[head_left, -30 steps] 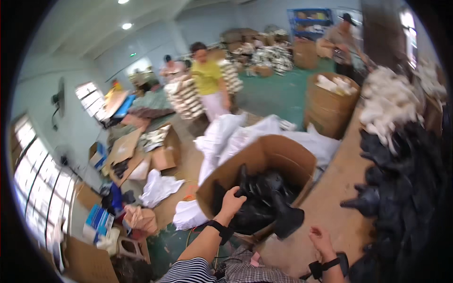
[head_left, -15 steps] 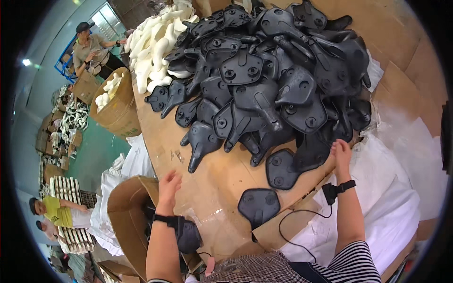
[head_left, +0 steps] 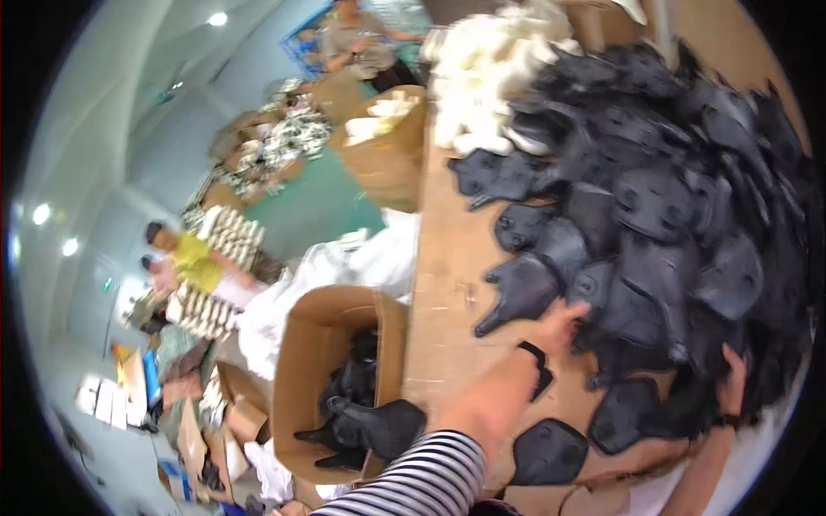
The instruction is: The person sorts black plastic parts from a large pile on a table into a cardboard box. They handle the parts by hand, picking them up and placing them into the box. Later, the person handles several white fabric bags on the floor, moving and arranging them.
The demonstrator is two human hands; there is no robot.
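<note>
Though the carton [head_left: 303, 378] beside our bench [head_left: 440, 318] edge holds molded black shells [head_left: 394, 425], more lie heaped; whether left hand [head_left: 561, 327] or right hand [head_left: 734, 377] grasps any, we can't tell.

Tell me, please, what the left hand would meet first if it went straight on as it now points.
The left hand would probably meet the heaped black pieces beside its fingertips; blur hides whether it touches them.
</note>
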